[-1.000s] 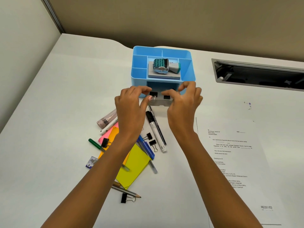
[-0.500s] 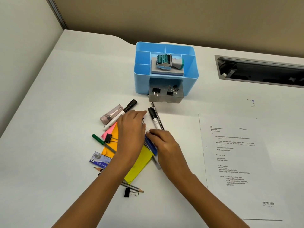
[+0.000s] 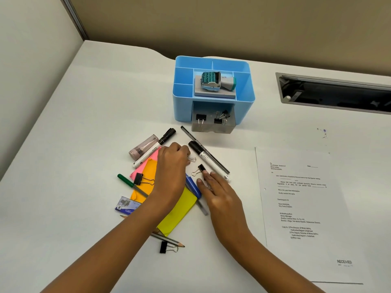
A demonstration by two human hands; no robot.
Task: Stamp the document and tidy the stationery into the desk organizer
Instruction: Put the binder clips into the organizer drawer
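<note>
The blue desk organizer [image 3: 182, 106] stands at the back of the desk, with the teal stamp [image 3: 215, 81] lying on a grey ink pad [image 3: 213, 94] in its top tray. Its grey drawer [image 3: 212, 126] is pulled out and holds binder clips. The document [image 3: 300, 208] lies at the right and bears a RECEIVED mark [image 3: 344, 261]. My left hand [image 3: 171, 166] is curled over a small binder clip [image 3: 191, 159] whose wire loops stick out. My right hand [image 3: 218, 189] lies flat, fingers spread, with a fingertip touching another black binder clip [image 3: 200, 168].
Around my hands lie two markers [image 3: 204, 156], pens, a green pen [image 3: 127, 180], pink, orange and yellow sticky notes [image 3: 177, 216], a clip case [image 3: 143, 146], a staples box [image 3: 126, 205], a pencil [image 3: 169, 240] and two larger binder clips [image 3: 164, 247]. A cable slot [image 3: 334, 94] opens at the right.
Both hands left the drawer and came down to the loose stationery. They now rest on the two small binder clips beside the marker.
</note>
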